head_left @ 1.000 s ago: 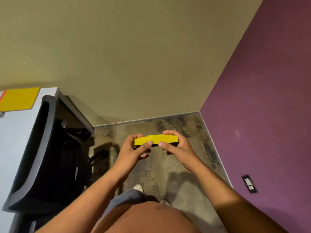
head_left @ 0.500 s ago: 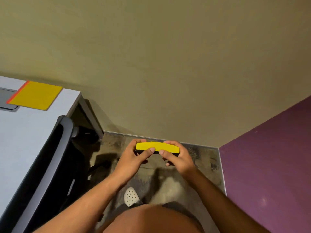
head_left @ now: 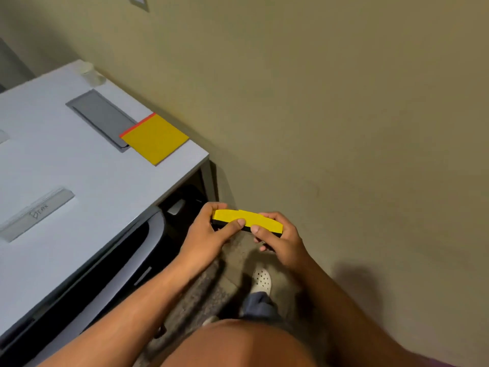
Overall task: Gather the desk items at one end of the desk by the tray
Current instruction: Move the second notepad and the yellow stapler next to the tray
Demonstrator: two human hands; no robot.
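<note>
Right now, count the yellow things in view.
2: a flat yellow pad with an orange edge on the grey desk's corner; a yellow-topped black block held in both hands. Others may be hidden.

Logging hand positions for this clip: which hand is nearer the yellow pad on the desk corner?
Left. The left hand is below-right of the yellow pad, off the desk corner; the right hand is farther right.

I see a pale desk (head_left: 79, 165). A yellow pad (head_left: 154, 139) lies at its corner, overlapping a grey tray (head_left: 100, 116). A nameplate (head_left: 37, 211) sits nearer me.
</note>
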